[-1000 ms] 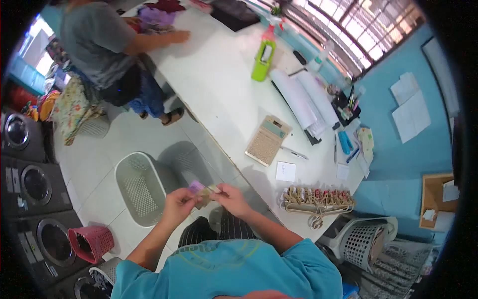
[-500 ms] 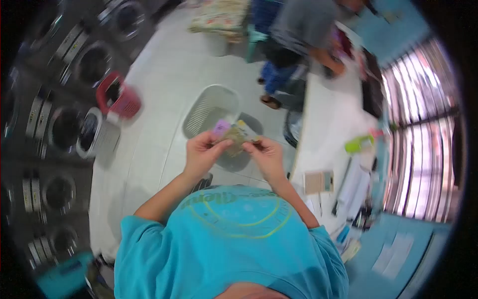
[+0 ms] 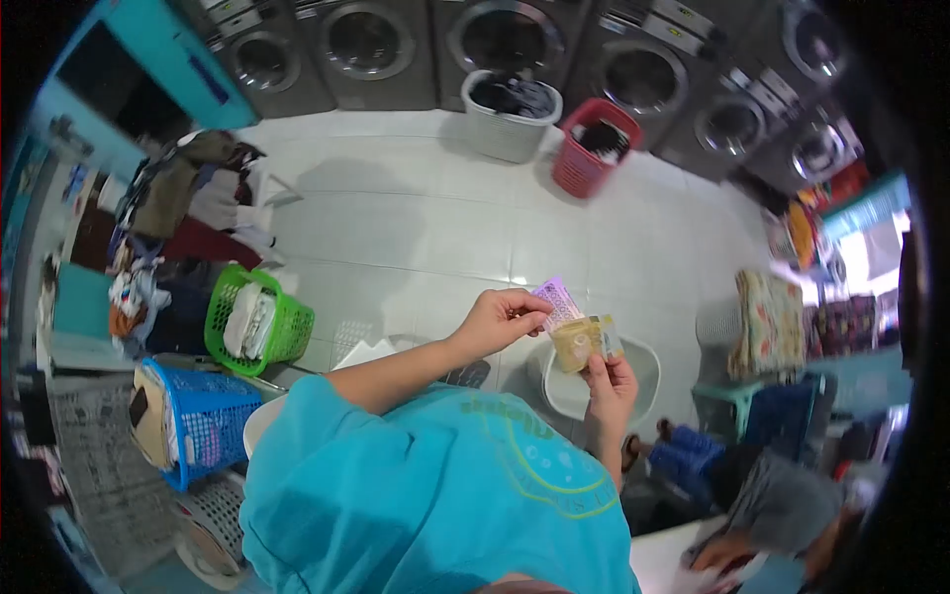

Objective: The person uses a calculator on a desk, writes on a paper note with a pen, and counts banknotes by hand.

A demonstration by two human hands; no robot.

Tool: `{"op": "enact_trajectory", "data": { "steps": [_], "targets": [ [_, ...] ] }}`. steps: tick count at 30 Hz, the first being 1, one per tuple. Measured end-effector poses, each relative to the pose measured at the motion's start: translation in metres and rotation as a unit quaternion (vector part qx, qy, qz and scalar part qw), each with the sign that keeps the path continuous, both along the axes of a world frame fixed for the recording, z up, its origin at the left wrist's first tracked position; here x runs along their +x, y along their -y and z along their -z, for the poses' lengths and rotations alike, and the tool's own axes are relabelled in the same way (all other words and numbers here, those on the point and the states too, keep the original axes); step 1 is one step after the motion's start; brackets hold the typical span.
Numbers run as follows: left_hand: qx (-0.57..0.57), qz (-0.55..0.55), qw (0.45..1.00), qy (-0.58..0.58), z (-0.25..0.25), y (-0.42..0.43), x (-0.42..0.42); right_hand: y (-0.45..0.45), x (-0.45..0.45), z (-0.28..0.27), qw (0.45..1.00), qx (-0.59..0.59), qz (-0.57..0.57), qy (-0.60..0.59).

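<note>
My left hand point(image 3: 502, 323) pinches the edge of a purple banknote point(image 3: 560, 300) between thumb and fingers. In my right hand point(image 3: 608, 388) is a yellowish banknote point(image 3: 577, 346), gripped at its lower right with the thumb on top. Another pale, yellow-edged note point(image 3: 608, 338) sticks out behind it on the right. The purple note's lower end overlaps the yellowish one. Both hands are in front of my turquoise shirt point(image 3: 426, 475), above a white laundry basket point(image 3: 645, 381) on the floor.
Front-loading machines point(image 3: 368, 42) line the far wall. Before them stand a white basket point(image 3: 512, 129) and a red basket point(image 3: 584, 168) with dark clothes. Green point(image 3: 297, 332) and blue point(image 3: 213, 416) baskets are at left. A person in grey point(image 3: 792, 500) is at lower right, by a white table point(image 3: 665, 556).
My view and body have turned left, from the table side toward the row of machines. The notes stay in my hands; the purple one now stands up more from the yellowish one.
</note>
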State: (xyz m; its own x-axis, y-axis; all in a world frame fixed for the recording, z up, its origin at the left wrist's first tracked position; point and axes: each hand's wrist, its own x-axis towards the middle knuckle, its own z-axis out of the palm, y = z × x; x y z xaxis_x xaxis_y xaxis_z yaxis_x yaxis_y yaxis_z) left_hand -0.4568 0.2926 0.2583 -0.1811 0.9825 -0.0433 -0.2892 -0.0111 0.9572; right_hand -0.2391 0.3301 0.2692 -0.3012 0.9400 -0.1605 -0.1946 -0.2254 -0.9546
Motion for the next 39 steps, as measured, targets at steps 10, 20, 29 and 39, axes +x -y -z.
{"op": "enact_trajectory", "data": {
  "steps": [10,20,29,39],
  "targets": [
    [0.098,-0.285,0.952,-0.044,-0.032,-0.089,-0.231,-0.183,-0.153,0.007,0.993,0.088,-0.045,0.062],
    [0.088,-0.393,0.913,-0.061,-0.033,-0.112,-0.332,-0.397,-0.377,0.124,0.947,0.209,-0.226,0.093],
    [0.035,-0.676,0.735,-0.026,-0.007,-0.034,-0.394,-0.277,-0.697,0.038,0.725,0.195,-0.655,0.080],
    [0.003,-0.770,0.637,-0.045,-0.012,0.109,-0.397,-0.016,-0.739,-0.010,0.591,0.039,-0.805,-0.038]
  ]
}}
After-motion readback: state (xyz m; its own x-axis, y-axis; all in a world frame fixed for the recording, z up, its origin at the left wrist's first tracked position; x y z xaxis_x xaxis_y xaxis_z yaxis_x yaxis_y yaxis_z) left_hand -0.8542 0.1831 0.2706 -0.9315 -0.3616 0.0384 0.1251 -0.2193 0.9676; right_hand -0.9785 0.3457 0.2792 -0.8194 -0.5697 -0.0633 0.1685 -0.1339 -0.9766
